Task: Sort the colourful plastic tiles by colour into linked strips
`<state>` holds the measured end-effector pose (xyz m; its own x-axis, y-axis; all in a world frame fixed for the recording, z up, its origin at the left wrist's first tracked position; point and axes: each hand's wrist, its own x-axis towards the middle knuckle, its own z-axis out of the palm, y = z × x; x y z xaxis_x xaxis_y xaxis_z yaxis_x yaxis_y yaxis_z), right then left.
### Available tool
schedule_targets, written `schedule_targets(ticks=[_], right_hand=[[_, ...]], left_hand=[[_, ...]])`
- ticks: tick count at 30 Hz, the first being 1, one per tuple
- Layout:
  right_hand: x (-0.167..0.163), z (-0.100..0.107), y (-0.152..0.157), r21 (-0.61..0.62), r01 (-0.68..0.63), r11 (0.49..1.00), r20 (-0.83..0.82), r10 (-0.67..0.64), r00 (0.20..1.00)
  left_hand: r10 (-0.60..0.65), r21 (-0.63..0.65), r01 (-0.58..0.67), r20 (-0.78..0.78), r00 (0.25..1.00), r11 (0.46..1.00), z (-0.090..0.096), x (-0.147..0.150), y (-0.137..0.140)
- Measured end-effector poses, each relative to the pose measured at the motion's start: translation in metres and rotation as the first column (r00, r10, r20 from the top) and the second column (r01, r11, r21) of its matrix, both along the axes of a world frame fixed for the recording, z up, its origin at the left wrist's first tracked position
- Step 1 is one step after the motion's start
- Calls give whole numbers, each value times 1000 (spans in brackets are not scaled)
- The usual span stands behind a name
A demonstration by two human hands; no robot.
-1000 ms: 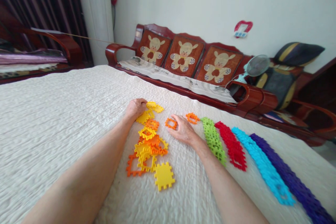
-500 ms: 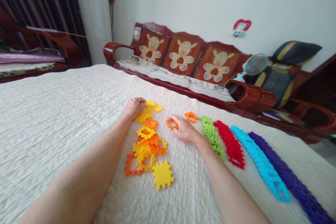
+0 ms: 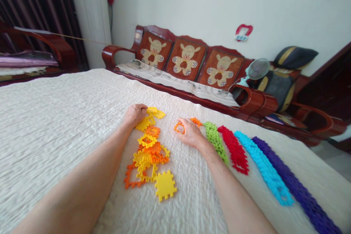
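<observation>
My right hand [image 3: 190,134] is closed on an orange interlocking tile [image 3: 179,128] with an open centre, held just above or on the quilt. Behind it, partly hidden by that hand, lies another orange tile [image 3: 196,121] at the far end of a green strip of tiles [image 3: 216,140]. My left hand [image 3: 135,114] rests at the far end of a loose heap, its fingers pinched at the edge of a yellow tile [image 3: 151,110]. Nearer to me the heap mixes yellow and orange tiles, some solid, some frames. A solid yellow tile [image 3: 165,185] lies closest.
Right of the green strip run rows of red [image 3: 235,150], light blue [image 3: 263,166] and purple [image 3: 294,182] tiles. All lie on a white quilted cover [image 3: 68,117]. Beyond its edge stands a wooden sofa [image 3: 117,56] with bear cushions and a small fan [image 3: 257,69].
The view has swung slightly to the right. My right hand has moved a little right with its orange tile, now covering part of the one behind. My left hand stays at the yellow tiles.
</observation>
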<state>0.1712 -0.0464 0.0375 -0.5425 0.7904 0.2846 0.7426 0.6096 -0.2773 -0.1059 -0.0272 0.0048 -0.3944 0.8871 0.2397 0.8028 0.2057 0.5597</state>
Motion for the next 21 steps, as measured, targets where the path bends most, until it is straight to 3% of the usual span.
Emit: schedule_targets(ticks=[7,14,21], right_hand=[[40,1,29,156,222,962,24,-229,973],[49,-11,33,152,225,962,45,-235,971],[46,-7,29,166,211,963,15,-217,976]], left_hand=[[-1,3,1,-2,1000,1000,1,0,-1],[1,9,-1,-3,1000,1000,-1,-1,0],[0,9,0,-7,1000,1000,-1,-1,1]])
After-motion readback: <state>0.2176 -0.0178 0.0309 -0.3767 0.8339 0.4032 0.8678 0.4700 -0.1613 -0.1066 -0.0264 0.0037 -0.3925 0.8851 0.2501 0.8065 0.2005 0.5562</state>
